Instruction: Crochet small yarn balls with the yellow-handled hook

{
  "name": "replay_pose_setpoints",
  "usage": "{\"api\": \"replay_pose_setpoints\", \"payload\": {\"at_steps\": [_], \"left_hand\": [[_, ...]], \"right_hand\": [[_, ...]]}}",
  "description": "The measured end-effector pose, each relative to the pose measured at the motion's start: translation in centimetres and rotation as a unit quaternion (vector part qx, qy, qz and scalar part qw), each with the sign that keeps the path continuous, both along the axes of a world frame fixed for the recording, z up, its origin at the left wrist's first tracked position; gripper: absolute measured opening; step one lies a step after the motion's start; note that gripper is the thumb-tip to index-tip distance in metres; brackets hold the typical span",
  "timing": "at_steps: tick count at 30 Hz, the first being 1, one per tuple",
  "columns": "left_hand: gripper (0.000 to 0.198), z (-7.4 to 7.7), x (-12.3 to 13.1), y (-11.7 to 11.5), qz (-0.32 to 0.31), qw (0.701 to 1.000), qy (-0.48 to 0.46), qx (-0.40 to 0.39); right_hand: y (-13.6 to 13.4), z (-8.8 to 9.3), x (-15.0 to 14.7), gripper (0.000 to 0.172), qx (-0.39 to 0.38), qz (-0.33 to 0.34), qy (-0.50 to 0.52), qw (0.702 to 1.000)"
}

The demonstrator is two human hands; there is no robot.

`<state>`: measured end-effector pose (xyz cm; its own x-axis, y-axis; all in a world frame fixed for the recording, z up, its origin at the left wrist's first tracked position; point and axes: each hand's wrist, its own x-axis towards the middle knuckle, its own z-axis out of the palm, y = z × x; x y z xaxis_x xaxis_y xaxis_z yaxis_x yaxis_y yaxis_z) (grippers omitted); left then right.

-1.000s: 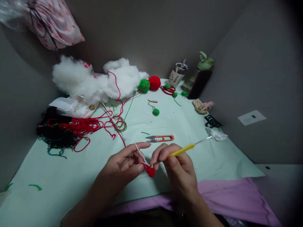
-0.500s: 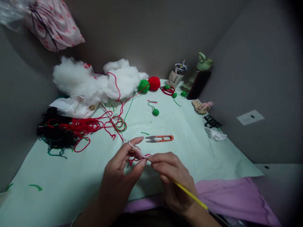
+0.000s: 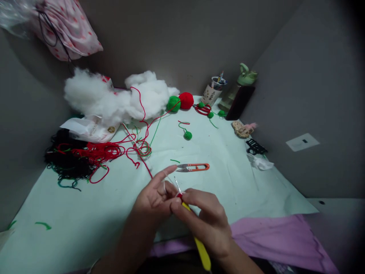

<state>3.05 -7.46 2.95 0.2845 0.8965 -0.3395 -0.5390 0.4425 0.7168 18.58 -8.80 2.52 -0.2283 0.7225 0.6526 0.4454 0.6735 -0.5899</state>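
My right hand (image 3: pixel 207 222) grips a yellow-handled crochet hook (image 3: pixel 202 251), its metal tip pointing up and away past my fingers. Between the fingertips of both hands sits a small piece of red and white crochet work (image 3: pixel 179 195), mostly covered by the fingers. My left hand (image 3: pixel 156 199) pinches that piece, index finger stretched out with white yarn (image 3: pixel 164 184) looped over it. Just beyond the left index fingertip lie orange thread snips (image 3: pixel 193 167). A red strand runs from the left hand back toward the yarn tangle.
Black yarn (image 3: pixel 67 156) and tangled red yarn (image 3: pixel 105 151) lie at left, below white stuffing (image 3: pixel 142 95). Green (image 3: pixel 173 103) and red (image 3: pixel 186 100) balls, red-handled scissors (image 3: pixel 203 110) and a pen cup (image 3: pixel 212 90) stand behind. A small green ball (image 3: pixel 188 135) sits mid-table.
The crochet hook has swung steeper, its metal tip now showing above the fingers. My right hand has shifted slightly down and left, the left hand slightly right.
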Motion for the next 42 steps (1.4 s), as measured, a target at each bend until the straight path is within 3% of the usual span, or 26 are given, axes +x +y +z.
{"api": "replay_pose_setpoints", "payload": {"at_steps": [3, 6, 10, 15, 18, 20, 22, 25, 29, 31, 35, 42], "left_hand": [[0.066, 0.2, -0.8, 0.7, -0.048, 0.995, -0.065, -0.058], [0.061, 0.4, -1.3, 1.0, -0.024, 0.999, -0.036, -0.030], [0.057, 0.1, -1.0, 0.8, 0.034, 0.998, 0.042, 0.021], [0.051, 0.1, 0.0, 0.2, 0.029, 0.997, 0.066, 0.029], [0.053, -0.1, 0.0, 0.2, 0.045, 0.997, 0.066, 0.020], [0.059, -0.5, -0.2, 0.3, 0.039, 0.999, 0.037, 0.003], [0.062, -0.8, -0.4, 0.4, 0.008, 0.999, -0.023, -0.033], [0.051, -0.9, -0.8, 0.7, -0.007, 0.994, -0.082, -0.075], [0.038, -0.4, -0.8, 0.6, 0.032, 0.998, -0.022, -0.047], [0.039, -0.2, -0.4, 0.4, 0.034, 0.999, 0.014, -0.026], [0.042, -0.3, 0.0, 0.1, 0.032, 0.999, 0.025, -0.005], [0.049, -0.5, -0.2, 0.3, 0.032, 0.999, 0.024, 0.002]], "right_hand": [[0.2, 0.6, 0.6, 0.035, -0.040, 0.035, 0.052, 0.997], [0.3, 1.0, 1.0, 0.028, -0.113, 0.045, 0.171, 0.978], [0.7, 0.7, 0.4, 0.021, -0.198, 0.070, 0.314, 0.926], [0.9, 0.6, -0.4, 0.024, -0.181, 0.052, 0.232, 0.954], [0.5, 0.5, -0.4, 0.036, -0.109, 0.028, 0.130, 0.985], [0.3, 0.3, -0.2, 0.045, -0.064, 0.019, 0.025, 0.997], [0.3, 0.1, 0.0, 0.048, -0.052, 0.026, -0.016, 0.998], [0.7, 0.1, 0.2, 0.036, -0.105, 0.029, 0.095, 0.990], [1.4, 0.2, -0.1, 0.020, -0.205, 0.043, 0.289, 0.934], [1.5, 0.3, -0.4, 0.018, -0.223, 0.065, 0.296, 0.926], [1.5, 0.4, -0.6, 0.016, -0.219, 0.059, 0.262, 0.938], [1.9, 0.1, -0.3, 0.016, -0.275, 0.099, 0.330, 0.897]]}}
